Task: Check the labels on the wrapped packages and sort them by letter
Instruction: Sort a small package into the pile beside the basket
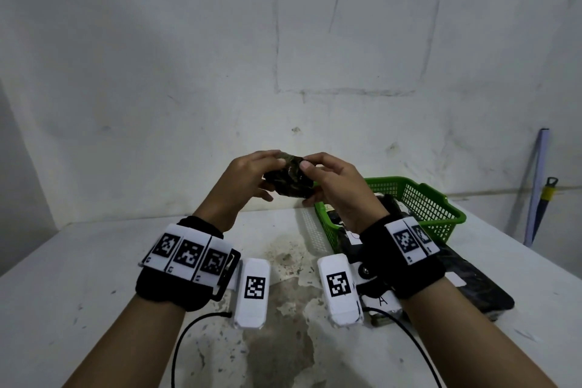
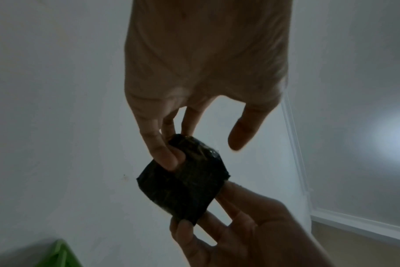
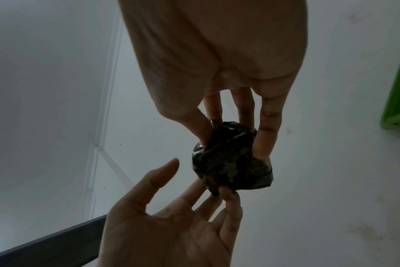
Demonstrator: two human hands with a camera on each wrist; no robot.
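A small package wrapped in crinkled black film (image 1: 289, 179) is held up over the table's far edge, between both hands. My left hand (image 1: 271, 174) touches its left side with curled fingertips, thumb standing off. My right hand (image 1: 310, 176) pinches its right side between thumb and fingers. In the left wrist view the package (image 2: 183, 184) shows a flat dark face with no label; left fingers (image 2: 166, 159) lie on its upper corner. In the right wrist view the package (image 3: 231, 160) sits between the right fingers (image 3: 263, 142).
A green mesh basket (image 1: 422, 198) stands at the right rear of the white table (image 1: 94, 261), with dark packages inside. In front of it lie flat black packages (image 1: 478, 280), one with a white label marked A (image 1: 382, 300). A wall stands close behind.
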